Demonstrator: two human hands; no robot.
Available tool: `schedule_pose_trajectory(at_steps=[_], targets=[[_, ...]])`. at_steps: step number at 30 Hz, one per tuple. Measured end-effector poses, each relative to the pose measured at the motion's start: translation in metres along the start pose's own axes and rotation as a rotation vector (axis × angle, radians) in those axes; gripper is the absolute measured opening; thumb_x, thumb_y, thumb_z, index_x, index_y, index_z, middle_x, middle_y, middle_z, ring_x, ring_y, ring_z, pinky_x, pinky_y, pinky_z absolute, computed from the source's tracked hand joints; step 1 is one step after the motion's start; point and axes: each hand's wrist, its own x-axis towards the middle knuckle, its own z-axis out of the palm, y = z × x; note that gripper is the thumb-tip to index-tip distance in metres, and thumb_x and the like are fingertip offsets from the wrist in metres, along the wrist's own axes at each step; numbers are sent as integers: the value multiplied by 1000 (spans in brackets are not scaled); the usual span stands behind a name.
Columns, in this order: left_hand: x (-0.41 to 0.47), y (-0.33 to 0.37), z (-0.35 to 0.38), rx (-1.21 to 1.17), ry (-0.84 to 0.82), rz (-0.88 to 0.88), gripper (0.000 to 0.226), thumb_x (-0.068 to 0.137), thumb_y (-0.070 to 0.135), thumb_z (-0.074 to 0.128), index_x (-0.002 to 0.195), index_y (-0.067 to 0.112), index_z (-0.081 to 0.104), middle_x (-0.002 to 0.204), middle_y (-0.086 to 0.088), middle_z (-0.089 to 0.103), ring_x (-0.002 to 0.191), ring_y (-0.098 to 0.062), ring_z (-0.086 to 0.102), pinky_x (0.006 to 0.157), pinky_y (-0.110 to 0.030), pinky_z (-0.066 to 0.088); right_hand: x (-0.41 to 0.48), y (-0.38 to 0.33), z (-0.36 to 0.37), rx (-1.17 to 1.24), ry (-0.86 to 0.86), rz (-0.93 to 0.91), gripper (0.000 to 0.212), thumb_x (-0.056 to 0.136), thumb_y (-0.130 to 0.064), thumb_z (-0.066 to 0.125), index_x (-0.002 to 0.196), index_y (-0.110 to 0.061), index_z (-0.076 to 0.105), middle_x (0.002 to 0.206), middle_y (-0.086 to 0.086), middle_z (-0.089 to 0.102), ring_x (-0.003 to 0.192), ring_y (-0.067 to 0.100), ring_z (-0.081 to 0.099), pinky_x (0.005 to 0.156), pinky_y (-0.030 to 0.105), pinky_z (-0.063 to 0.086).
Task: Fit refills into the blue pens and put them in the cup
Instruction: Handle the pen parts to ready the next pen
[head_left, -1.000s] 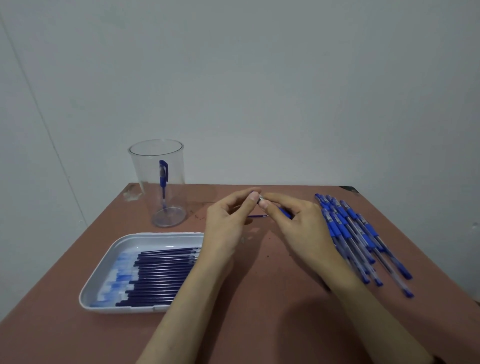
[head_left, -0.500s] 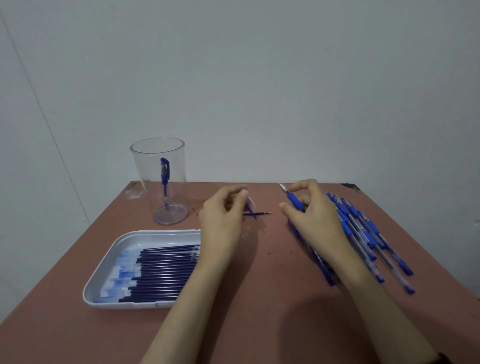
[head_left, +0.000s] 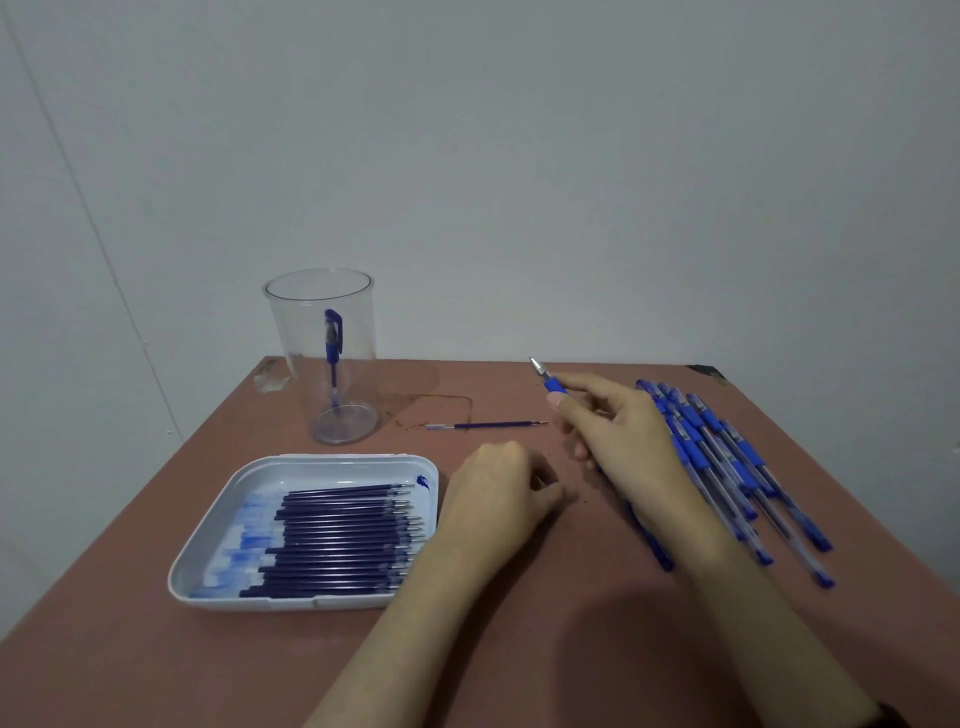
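My right hand (head_left: 623, 441) pinches a blue pen (head_left: 554, 385) near its grip, metal tip pointing up and away; the barrel runs back under the palm. A single refill (head_left: 488, 425) lies on the table between the hand and the clear cup (head_left: 291, 332). One capped blue pen (head_left: 332, 353) stands inside the cup. My left hand (head_left: 498, 499) rests by the right edge of the white tray (head_left: 208, 540), fingers loosely curled, nothing visible in it. Several dark blue refills (head_left: 337, 535) lie side by side in the tray.
A row of several blue pens (head_left: 727, 467) lies on the right side of the brown table (head_left: 519, 649), partly under my right forearm. A grey wall stands just behind the table's far edge. The cup is at the back left.
My left hand let go of the refill, which now lies on the table, and drew back toward the tray. My right hand stays raised with the pen.
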Motion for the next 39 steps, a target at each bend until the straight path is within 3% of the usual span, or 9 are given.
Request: schedule_pose_trajectory(at_steps=[5,8,11,17,24,28,32,35,39], targets=[[9,-2,-17,-497,309,-124,33,90,4,51,117,17,66,95,-1,71,85,-11,66,69,-19,46,0,-5,1,363,-64,202,12,94,-12,56,99,-7,66,60,6,56,44,11,39,43,22,27],[7,0,-32,-1114,159,-163,24,94,9,52,114,14,66,100,-2,71,81,-2,67,72,-16,52,-1,-9,0,538,-248,299,24,94,-17,52,104,0,65,57,4,50,41,9,33,39,20,23],[3,4,-35,-1316,59,-77,22,97,19,48,103,15,68,101,-3,73,95,-11,67,84,-20,52,-5,-11,0,633,-453,387,29,88,-24,51,101,-1,64,53,0,42,36,5,27,38,19,15],[4,5,-36,-1500,38,-70,20,92,16,49,99,12,68,91,0,73,90,-7,67,77,-16,53,-4,-8,-1,827,-548,449,29,84,-23,51,83,-6,74,50,0,37,32,3,24,35,17,11],[5,3,-36,-1497,228,-167,10,83,9,63,83,-1,66,60,1,62,53,-6,55,70,-19,50,-5,-6,8,512,-419,210,33,80,-29,59,99,-2,62,52,-1,41,36,4,24,41,21,11],[5,5,-35,-1547,191,-210,11,82,13,66,85,7,58,70,-2,66,61,-10,63,63,-19,54,-6,-4,11,470,-385,149,14,79,-27,62,81,-14,67,54,2,43,37,7,25,37,18,15],[5,5,-39,-1689,60,-170,34,92,20,52,124,11,49,116,-6,68,106,-14,64,92,-30,51,-3,-3,9,475,-324,216,16,92,-20,56,82,-14,67,54,2,44,37,7,26,35,17,17],[6,3,-40,-1677,126,-197,31,93,11,49,124,13,52,106,-6,72,101,-15,67,96,-32,47,-1,-4,4,490,-254,211,15,96,-17,53,92,-9,65,54,1,46,38,8,27,36,18,18],[7,-1,-37,-1506,223,-233,23,89,3,57,107,18,61,87,0,73,83,-10,67,80,-24,51,0,-3,2,432,-249,202,15,95,-17,55,97,-6,65,54,2,47,38,9,29,37,19,19]])
